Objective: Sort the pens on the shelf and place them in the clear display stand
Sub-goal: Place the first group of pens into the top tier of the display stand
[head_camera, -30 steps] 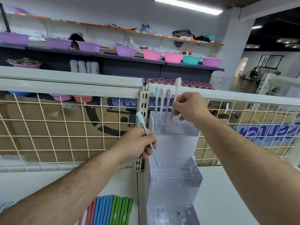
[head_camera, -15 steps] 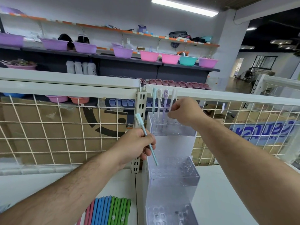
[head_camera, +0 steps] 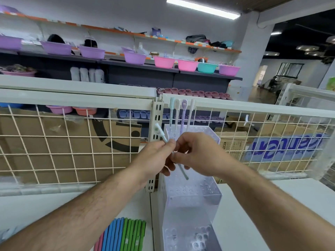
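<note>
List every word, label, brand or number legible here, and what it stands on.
Nothing reads clearly enough to quote.
Large blue lettering on the brown cardboard box, far right: looks reversed, illegible.
Small black print on the neighbouring brown carton: too small.
Tags on the orange shelf edge: blurred.
Cap design on the pale teal pen: too small.

A shop: long shelves [head_camera: 116, 61] stocked with plastic basins [head_camera: 164, 61] and slippers [head_camera: 188, 92].

Tilted mint pen [head_camera: 159, 132] before clear tiered stand [head_camera: 192, 211] with four upright pastel pens [head_camera: 184, 109]
</note>
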A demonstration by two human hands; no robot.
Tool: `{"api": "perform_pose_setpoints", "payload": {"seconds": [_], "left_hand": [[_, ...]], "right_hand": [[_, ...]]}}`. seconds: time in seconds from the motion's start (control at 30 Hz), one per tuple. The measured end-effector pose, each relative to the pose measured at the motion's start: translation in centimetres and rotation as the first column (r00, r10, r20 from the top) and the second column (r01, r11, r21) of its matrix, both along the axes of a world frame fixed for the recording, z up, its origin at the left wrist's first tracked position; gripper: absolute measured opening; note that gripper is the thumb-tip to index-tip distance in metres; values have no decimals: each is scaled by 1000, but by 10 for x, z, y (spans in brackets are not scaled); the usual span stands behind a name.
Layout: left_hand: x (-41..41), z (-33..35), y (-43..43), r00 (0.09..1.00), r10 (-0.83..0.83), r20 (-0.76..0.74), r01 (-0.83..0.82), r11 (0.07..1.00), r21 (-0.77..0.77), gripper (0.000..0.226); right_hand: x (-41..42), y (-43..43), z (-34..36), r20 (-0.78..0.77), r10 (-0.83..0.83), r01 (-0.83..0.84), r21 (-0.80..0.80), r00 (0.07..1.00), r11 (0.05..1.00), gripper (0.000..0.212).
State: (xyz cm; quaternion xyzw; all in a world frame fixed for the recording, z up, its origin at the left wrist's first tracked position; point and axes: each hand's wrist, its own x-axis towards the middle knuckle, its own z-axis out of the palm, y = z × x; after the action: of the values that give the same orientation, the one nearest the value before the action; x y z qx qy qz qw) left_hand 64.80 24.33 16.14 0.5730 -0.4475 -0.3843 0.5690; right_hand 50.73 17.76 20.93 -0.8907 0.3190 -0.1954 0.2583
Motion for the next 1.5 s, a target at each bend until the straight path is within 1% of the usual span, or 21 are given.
{"api": "perform_pose_setpoints", "payload": {"seconds": [0.1,0.2,0.3,0.37,0.47,0.53,0.57,0.63,0.7,0.9,1.0,1.1,1.17,1.23,1.37,1.5], "left_hand": [[-5,-1,-3,999,-38,29,38,999,2,42],[-8,0,-4,995,-55,77,55,998,14,38],[-9,0,-5,982,-87,169,79,996,50,27],[-8,-1,-5,972,-88,220,74,995,71,21],[-5,-4,-4,962,-83,259,64,995,82,16],[-4,-5,-4,948,-72,309,51,996,76,12],[-3,-6,-4,936,-62,347,39,997,71,11],[-2,-8,-3,901,-46,431,17,997,70,10],[-2,-9,-3,879,-53,474,19,997,75,10],[0,-9,-3,868,-45,495,9,997,75,13],[0,-11,-4,846,-39,531,0,997,73,18],[-2,-12,-4,795,-35,605,-8,998,69,22],[-3,-11,-3,756,-29,654,-13,998,59,24],[-4,-11,-4,737,-27,675,-13,998,54,24],[-3,-12,-5,736,-34,676,-14,998,66,22],[-5,-11,-6,733,-39,679,-13,997,71,22]], "right_hand": [[-4,-2,-6,53,-11,10,22,999,1000,11],[-10,-6,-3,81,-32,28,50,996,998,8],[-15,-17,8,212,-123,97,127,970,987,6],[-17,-28,22,322,-218,166,181,921,969,6],[-17,-48,45,462,-349,257,252,815,933,5],[-14,-60,54,517,-406,313,261,754,913,6],[-11,-66,57,526,-422,338,252,739,907,6],[-4,-74,57,512,-439,371,235,738,898,6],[3,-80,52,474,-441,390,207,762,897,4],[14,-89,41,407,-406,384,138,818,913,4],[16,-92,36,311,-374,363,96,874,927,7],[17,-94,31,230,-355,347,74,906,935,6],[18,-94,27,199,-352,347,58,915,936,5],[17,-96,25,196,-353,353,37,915,935,8],[15,-98,28,175,-350,353,17,920,936,11],[16,-98,23,165,-348,358,-36,923,933,13]]}}
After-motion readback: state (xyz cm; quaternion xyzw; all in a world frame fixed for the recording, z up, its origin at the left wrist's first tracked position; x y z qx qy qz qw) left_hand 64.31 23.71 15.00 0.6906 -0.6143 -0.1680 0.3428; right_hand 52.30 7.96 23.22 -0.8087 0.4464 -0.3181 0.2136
